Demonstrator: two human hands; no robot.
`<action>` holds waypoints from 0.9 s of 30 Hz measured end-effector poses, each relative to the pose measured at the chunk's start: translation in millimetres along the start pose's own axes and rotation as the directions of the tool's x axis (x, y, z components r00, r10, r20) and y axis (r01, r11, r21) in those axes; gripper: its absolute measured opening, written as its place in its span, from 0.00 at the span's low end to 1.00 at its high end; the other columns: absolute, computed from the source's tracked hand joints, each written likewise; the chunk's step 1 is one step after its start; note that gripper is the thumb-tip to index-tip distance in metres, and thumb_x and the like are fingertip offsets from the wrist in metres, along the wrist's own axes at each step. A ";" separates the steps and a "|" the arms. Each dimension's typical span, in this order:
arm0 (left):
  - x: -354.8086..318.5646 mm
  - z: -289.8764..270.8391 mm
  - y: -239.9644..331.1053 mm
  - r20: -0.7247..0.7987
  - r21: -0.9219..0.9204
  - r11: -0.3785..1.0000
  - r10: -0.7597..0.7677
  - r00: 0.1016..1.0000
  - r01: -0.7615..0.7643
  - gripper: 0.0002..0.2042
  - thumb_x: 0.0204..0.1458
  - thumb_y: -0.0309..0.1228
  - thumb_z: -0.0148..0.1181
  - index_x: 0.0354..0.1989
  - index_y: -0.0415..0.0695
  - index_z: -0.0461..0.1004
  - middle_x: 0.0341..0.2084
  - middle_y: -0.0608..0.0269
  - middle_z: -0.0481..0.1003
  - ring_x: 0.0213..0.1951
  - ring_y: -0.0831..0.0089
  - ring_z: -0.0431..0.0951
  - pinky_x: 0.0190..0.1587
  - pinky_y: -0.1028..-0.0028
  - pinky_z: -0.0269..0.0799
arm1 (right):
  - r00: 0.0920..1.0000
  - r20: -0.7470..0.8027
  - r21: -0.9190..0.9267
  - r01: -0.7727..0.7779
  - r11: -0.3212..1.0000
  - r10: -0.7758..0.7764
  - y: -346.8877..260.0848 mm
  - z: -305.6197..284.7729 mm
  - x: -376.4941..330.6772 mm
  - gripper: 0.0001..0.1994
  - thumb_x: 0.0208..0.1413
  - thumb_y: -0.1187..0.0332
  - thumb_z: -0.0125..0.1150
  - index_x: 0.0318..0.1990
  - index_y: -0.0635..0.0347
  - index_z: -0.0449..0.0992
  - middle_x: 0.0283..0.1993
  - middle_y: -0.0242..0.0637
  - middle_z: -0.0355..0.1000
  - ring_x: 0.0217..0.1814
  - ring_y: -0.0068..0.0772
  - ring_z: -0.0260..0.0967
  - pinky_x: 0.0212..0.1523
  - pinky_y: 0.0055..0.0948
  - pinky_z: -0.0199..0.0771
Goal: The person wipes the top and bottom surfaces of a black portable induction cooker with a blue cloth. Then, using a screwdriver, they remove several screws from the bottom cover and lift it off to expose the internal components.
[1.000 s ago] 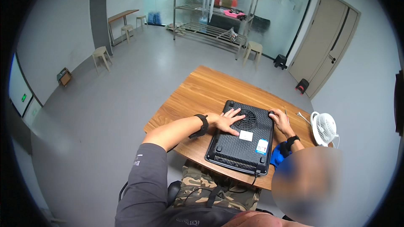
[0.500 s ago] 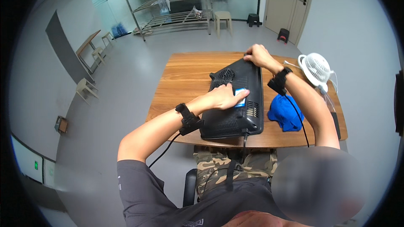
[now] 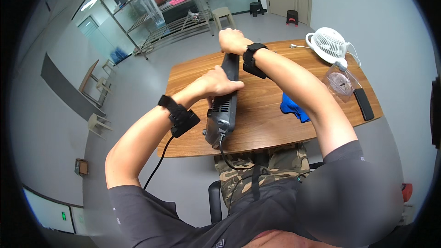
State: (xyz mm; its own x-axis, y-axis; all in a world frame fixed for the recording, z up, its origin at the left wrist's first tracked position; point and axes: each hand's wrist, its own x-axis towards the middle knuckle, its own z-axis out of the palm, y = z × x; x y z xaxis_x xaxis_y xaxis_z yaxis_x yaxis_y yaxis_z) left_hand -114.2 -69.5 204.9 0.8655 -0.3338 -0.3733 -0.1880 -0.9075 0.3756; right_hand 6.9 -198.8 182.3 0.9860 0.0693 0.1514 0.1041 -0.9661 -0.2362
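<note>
A black induction cooker [image 3: 223, 118] stands on its long edge on the wooden table [image 3: 271, 131], its vented underside turned to the left. Its power cord comes out of the near end and hangs over the table's front edge. My left hand [image 3: 216, 82] is closed round the upper edge near the middle, thumb on the right side and fingers on the underside. The far end is gripped by my right hand [image 3: 233, 41], whose fingertips are partly hidden. A blue cloth cap [image 3: 295, 107] lies to the right, partly covered by my right forearm.
A white fan [image 3: 330, 46] sits at the table's back right, near a clear plastic piece with a round centre [image 3: 340, 84]. A flat black rectangular object [image 3: 364, 104] lies at the right edge. Metal shelving [image 3: 161, 23] and a stool [image 3: 223, 14] stand beyond.
The induction cooker has tipped up from lying underside-up onto its edge, both hands moving with it. The left hand has gone from the underside to the upper edge. The view has shifted.
</note>
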 end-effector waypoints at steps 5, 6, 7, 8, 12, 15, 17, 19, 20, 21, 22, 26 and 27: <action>0.2 -3.0 -2.6 -0.023 -0.043 0.999 -0.010 1.000 0.009 0.40 0.45 0.51 0.64 0.53 0.24 0.63 0.40 0.43 0.77 0.37 0.56 0.84 0.28 0.61 0.85 | 0.983 -0.071 0.264 0.184 0.947 -0.171 16.8 -5.4 6.6 0.19 0.53 0.62 0.70 0.48 0.69 0.82 0.50 0.55 0.79 0.55 0.49 0.78 0.57 0.43 0.77; -1.2 -5.9 -8.3 -0.017 -0.062 0.998 0.000 1.000 -0.002 0.39 0.45 0.51 0.64 0.53 0.24 0.63 0.40 0.44 0.77 0.37 0.57 0.84 0.28 0.61 0.85 | 0.975 -0.122 0.385 0.219 0.897 -0.186 19.3 -9.2 1.6 0.23 0.55 0.58 0.68 0.52 0.67 0.80 0.52 0.56 0.78 0.58 0.51 0.75 0.59 0.41 0.75; 0.2 -9.5 -15.3 -0.014 -0.090 0.996 0.016 1.000 -0.017 0.39 0.45 0.51 0.64 0.53 0.25 0.64 0.40 0.45 0.77 0.37 0.57 0.84 0.28 0.61 0.84 | 0.957 -0.215 0.440 0.272 0.856 -0.193 26.5 -6.0 1.3 0.23 0.57 0.57 0.67 0.53 0.67 0.79 0.54 0.56 0.77 0.59 0.51 0.75 0.60 0.41 0.74; 12.3 -9.2 -32.3 -0.039 -0.139 0.990 0.026 0.999 -0.031 0.39 0.44 0.50 0.67 0.52 0.23 0.64 0.43 0.41 0.77 0.39 0.55 0.84 0.29 0.59 0.86 | 0.932 -0.307 0.487 0.327 0.810 -0.191 36.2 -2.5 -0.9 0.24 0.58 0.56 0.65 0.54 0.67 0.78 0.55 0.56 0.76 0.60 0.52 0.74 0.60 0.41 0.74; -5.9 -26.2 -57.4 -0.037 -0.252 0.967 0.033 0.999 -0.041 0.38 0.47 0.46 0.63 0.61 0.30 0.63 0.40 0.49 0.77 0.36 0.63 0.83 0.28 0.65 0.83 | 0.871 -0.371 0.470 0.475 0.744 -0.321 88.1 30.2 -32.4 0.26 0.64 0.53 0.58 0.57 0.68 0.75 0.57 0.56 0.75 0.61 0.55 0.72 0.62 0.43 0.72; -17.1 -28.0 -93.1 -0.139 -0.372 0.925 0.023 0.990 -0.073 0.38 0.48 0.44 0.62 0.65 0.31 0.61 0.40 0.50 0.78 0.36 0.65 0.83 0.27 0.69 0.81 | 0.893 -0.087 0.337 0.443 0.831 -0.441 130.9 53.7 -85.4 0.21 0.64 0.56 0.58 0.52 0.68 0.78 0.51 0.58 0.77 0.54 0.60 0.74 0.56 0.49 0.74; -19.6 -33.8 -100.4 -0.162 -0.421 0.901 0.039 0.986 -0.104 0.39 0.50 0.43 0.62 0.67 0.31 0.59 0.41 0.49 0.78 0.35 0.67 0.83 0.27 0.71 0.79 | 0.884 -0.110 0.215 0.467 0.857 -0.454 190.1 83.4 -118.8 0.19 0.62 0.59 0.60 0.51 0.65 0.78 0.58 0.56 0.73 0.60 0.57 0.70 0.59 0.47 0.72; -20.3 -33.0 -122.3 -0.175 -0.477 0.873 0.013 0.985 -0.096 0.39 0.50 0.42 0.62 0.68 0.32 0.59 0.41 0.50 0.78 0.34 0.68 0.83 0.27 0.72 0.79 | 0.956 0.009 0.102 0.292 0.951 -0.294 210.4 80.2 -165.5 0.20 0.61 0.56 0.62 0.55 0.59 0.77 0.69 0.52 0.64 0.67 0.55 0.65 0.64 0.50 0.68; -17.7 -29.3 -131.5 -0.191 -0.512 0.852 0.009 0.981 -0.108 0.37 0.52 0.42 0.61 0.68 0.33 0.60 0.40 0.52 0.78 0.32 0.71 0.82 0.26 0.74 0.78 | 0.976 0.117 0.079 0.176 0.981 -0.184 212.1 71.1 -187.3 0.22 0.61 0.55 0.63 0.58 0.56 0.76 0.72 0.50 0.60 0.71 0.53 0.60 0.65 0.57 0.64; -14.7 -26.9 -136.1 -0.191 -0.530 0.839 0.027 0.981 -0.126 0.36 0.53 0.41 0.60 0.68 0.33 0.60 0.40 0.53 0.78 0.31 0.72 0.82 0.25 0.75 0.77 | 0.981 0.136 0.049 0.132 0.990 -0.138 224.3 69.1 -203.0 0.22 0.61 0.54 0.63 0.59 0.53 0.76 0.73 0.48 0.59 0.74 0.52 0.55 0.65 0.61 0.61; -17.9 -25.8 -142.9 -0.192 -0.540 0.831 0.030 0.981 -0.131 0.36 0.53 0.41 0.59 0.67 0.33 0.60 0.39 0.54 0.78 0.30 0.73 0.81 0.25 0.75 0.76 | 0.982 0.139 0.065 0.120 0.991 -0.128 229.3 69.0 -215.8 0.25 0.60 0.52 0.64 0.61 0.51 0.75 0.74 0.48 0.58 0.76 0.54 0.52 0.67 0.64 0.58; 8.0 -12.9 -194.8 -0.220 -0.679 0.707 0.057 0.974 -0.195 0.30 0.57 0.41 0.57 0.64 0.34 0.63 0.36 0.62 0.77 0.26 0.79 0.78 0.24 0.79 0.74 | 0.983 0.180 0.154 0.009 0.988 -0.037 243.0 74.4 -252.6 0.34 0.55 0.45 0.67 0.67 0.45 0.70 0.78 0.46 0.49 0.80 0.58 0.44 0.68 0.76 0.52; 11.8 -7.1 -203.2 -0.211 -0.722 0.659 0.082 0.974 -0.212 0.28 0.58 0.40 0.57 0.63 0.35 0.64 0.35 0.63 0.76 0.25 0.79 0.77 0.24 0.79 0.74 | 0.981 0.196 0.163 -0.022 0.986 -0.010 243.1 77.5 -258.7 0.36 0.54 0.44 0.68 0.69 0.43 0.67 0.80 0.46 0.46 0.80 0.59 0.43 0.67 0.76 0.52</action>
State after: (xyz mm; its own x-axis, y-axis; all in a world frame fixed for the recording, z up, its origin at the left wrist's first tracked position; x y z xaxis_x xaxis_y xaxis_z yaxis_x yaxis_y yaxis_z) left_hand -62.4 112.8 130.2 0.9256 -0.3457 -0.1542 0.0280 -0.3436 0.9387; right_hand -212.8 -432.3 11.4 0.9913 0.1265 -0.0372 0.1019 -0.9142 -0.3923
